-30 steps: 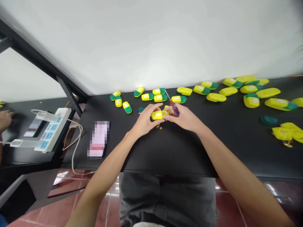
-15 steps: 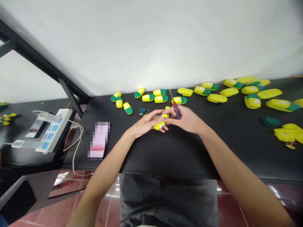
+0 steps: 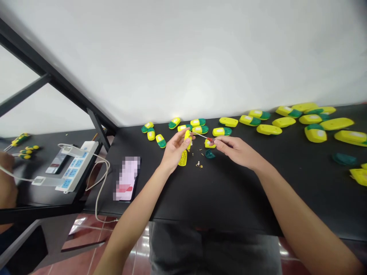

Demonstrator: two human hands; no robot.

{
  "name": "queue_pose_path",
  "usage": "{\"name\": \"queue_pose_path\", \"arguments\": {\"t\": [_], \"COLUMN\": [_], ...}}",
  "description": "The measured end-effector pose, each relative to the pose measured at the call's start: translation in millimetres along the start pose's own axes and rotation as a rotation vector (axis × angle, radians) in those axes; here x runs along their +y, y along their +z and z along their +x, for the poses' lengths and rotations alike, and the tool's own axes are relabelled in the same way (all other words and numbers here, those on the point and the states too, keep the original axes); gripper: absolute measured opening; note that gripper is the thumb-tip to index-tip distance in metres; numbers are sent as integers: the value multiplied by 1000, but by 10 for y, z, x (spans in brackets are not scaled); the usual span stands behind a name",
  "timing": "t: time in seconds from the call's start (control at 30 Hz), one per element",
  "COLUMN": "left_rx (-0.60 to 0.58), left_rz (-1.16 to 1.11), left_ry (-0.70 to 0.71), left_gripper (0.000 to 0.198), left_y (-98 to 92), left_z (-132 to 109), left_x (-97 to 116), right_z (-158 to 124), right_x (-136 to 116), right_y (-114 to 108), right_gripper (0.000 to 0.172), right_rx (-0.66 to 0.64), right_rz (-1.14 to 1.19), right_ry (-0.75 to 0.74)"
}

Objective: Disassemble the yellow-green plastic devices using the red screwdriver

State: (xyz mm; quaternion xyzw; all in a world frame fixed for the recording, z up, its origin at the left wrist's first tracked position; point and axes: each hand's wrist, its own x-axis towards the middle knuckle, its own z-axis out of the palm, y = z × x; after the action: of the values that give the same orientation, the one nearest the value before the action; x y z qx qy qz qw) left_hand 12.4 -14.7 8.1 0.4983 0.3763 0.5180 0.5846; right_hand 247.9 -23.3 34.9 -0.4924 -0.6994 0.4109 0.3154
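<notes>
My left hand (image 3: 174, 149) is closed on a yellow plastic casing piece (image 3: 188, 137), held up over the table. My right hand (image 3: 236, 150) grips a screwdriver (image 3: 210, 139) with a reddish handle; its thin shaft points left and its tip is close to the casing piece, though contact cannot be made out. Below my left hand lies an opened yellow half shell (image 3: 182, 159), inside up. Small screws (image 3: 192, 154) and tiny metal parts (image 3: 198, 165) are scattered beside it. A dark green translucent cover (image 3: 210, 154) and another yellow piece (image 3: 210, 144) lie under the screwdriver.
Several yellow-and-green casings (image 3: 249, 120) line the wall side of the black table (image 3: 223, 198). At right are a green cover (image 3: 344, 158) and yellow shells (image 3: 358, 176). A phone (image 3: 127, 178), a cable and a power strip (image 3: 76, 166) are left. Another person's arm (image 3: 7, 181) shows far left.
The screwdriver has swung from pointing up to pointing left at the casing piece. My hands have moved apart, and loose parts now show on the table between them. The camera view has shifted.
</notes>
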Motion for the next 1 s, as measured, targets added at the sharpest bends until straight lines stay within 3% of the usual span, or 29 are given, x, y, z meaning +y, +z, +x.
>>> {"name": "queue_pose_path", "arguments": {"t": [0.5, 1.0], "left_rx": [-16, -64], "left_rz": [12, 146], "left_ry": [26, 109], "left_gripper": [60, 54], "left_y": [-19, -77], "left_z": [19, 22], "left_x": [-29, -55], "right_z": [-14, -31], "right_x": [36, -71], "right_y": [-13, -35], "right_gripper": [54, 62], "right_rx": [-34, -108], "right_rz": [-2, 68], "right_ry": [-17, 6]}}
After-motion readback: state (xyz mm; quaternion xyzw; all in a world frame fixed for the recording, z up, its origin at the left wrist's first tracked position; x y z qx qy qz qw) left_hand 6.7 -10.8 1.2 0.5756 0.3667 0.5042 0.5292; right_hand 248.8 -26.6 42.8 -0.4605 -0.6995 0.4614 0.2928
